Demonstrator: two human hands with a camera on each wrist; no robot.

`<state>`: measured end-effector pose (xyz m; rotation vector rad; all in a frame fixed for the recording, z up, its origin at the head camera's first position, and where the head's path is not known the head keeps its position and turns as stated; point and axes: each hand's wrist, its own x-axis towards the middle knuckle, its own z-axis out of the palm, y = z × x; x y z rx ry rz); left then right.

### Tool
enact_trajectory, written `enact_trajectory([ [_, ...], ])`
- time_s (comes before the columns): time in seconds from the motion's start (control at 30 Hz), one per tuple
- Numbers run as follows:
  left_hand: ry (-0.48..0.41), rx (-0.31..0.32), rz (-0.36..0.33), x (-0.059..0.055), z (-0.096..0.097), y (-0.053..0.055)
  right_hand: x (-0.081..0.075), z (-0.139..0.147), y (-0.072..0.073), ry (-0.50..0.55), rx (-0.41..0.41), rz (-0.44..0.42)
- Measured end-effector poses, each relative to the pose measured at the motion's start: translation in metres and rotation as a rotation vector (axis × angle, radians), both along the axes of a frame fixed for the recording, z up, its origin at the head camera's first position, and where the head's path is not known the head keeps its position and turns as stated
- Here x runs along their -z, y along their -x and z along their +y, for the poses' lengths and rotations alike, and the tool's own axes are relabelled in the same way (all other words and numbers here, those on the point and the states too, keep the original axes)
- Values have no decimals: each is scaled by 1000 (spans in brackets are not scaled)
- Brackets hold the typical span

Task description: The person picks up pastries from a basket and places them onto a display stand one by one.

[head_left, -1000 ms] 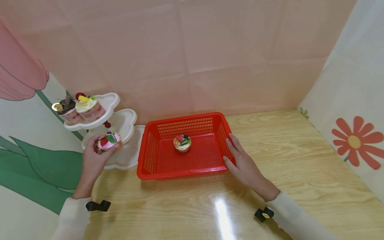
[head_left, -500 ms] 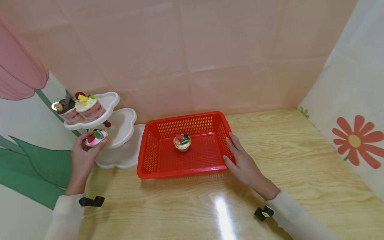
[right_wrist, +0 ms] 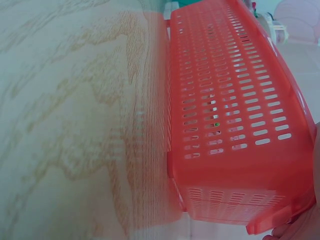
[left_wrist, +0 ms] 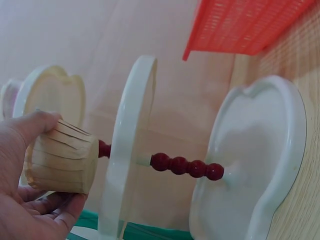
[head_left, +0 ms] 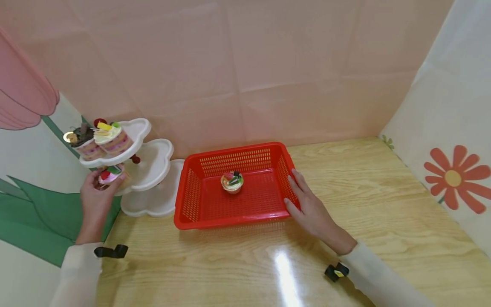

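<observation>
My left hand (head_left: 96, 200) grips a cupcake (head_left: 111, 174) with pink icing and a red and green topping. In the left wrist view, thumb and fingers hold the pleated beige cup (left_wrist: 62, 160) between the top and middle tiers of a white three-tier stand (head_left: 153, 164); whether its base touches the middle tier I cannot tell. Two layered dessert cups (head_left: 115, 140) sit on the top tier. My right hand (head_left: 314, 213) holds the right rim of a red plastic basket (head_left: 234, 221), its thumb over the edge. Another cupcake (head_left: 232, 182), with white icing, stands inside.
Dark red beaded posts (left_wrist: 187, 166) join the tiers of the stand. The basket rests on a wooden table (head_left: 215, 264), close to the stand. A pink backdrop (head_left: 238, 76) rises behind, and a flower-printed sheet (head_left: 452, 179) is on the right.
My left hand has moved left with the pink cupcake, from in front of the middle tier to under the top tier's edge. My right hand and the basket stay put.
</observation>
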<state>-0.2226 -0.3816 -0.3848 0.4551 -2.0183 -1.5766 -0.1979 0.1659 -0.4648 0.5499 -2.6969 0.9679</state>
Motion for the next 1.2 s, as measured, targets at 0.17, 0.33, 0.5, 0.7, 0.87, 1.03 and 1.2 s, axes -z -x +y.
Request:
enact_trajectory([
  [0.17, 21, -15, -19, 3, -6, 2, 0, -1, 0, 7, -6, -6],
  [0.33, 50, -29, -59, 6, -13, 4, 0, -1, -1, 5, -2, -7],
  [0.5, 108, -44, -119, 10, -16, 7, -1, 0, -1, 3, 0, 0],
  [0.7, 146, -50, -127, 15, -18, 11, 0, 1, 0, 4, -3, 12],
  [0.87, 168, -55, -158, 17, -20, 11, 0, 1, 0, 2, -5, 19],
  [1.03, 147, -50, -165, 19, -21, 12, 0, 1, 1, 7, -5, 16],
  [1.2, 149, -40, -162, 22, -20, 13, 0, 1, 2, 8, -4, 12],
])
